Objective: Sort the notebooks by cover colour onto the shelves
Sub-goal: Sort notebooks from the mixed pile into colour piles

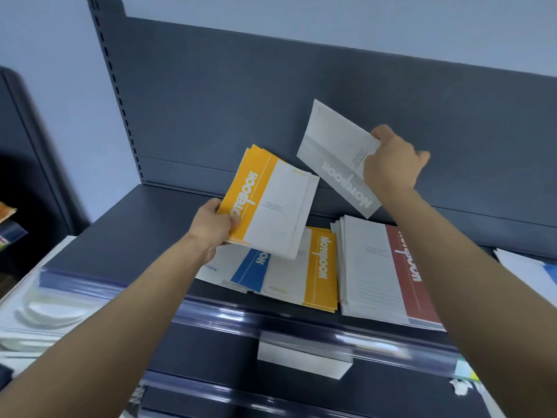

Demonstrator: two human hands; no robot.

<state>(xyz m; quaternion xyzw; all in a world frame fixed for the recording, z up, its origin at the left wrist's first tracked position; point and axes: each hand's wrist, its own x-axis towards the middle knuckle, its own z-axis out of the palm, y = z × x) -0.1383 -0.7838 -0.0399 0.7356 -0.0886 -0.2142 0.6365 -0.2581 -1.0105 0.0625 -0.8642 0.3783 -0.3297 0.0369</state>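
Note:
My left hand (212,226) grips a small stack of yellow-and-white notebooks (268,200) by its lower left corner, held above the dark shelf (126,236). My right hand (391,159) pinches a single grey-and-white notebook (334,158) by its right edge, raised in front of the shelf's back panel. On the shelf below lie a blue notebook (250,271), a yellow notebook (319,270) overlapping it, and a stack of red notebooks (388,270) to the right.
The dark back panel (271,86) rises behind the shelf, with a perforated upright (117,95) at its left. A price-label rail (301,327) runs along the shelf's front edge. White and blue sheets (527,270) lie at far right. White goods (45,309) sit lower left.

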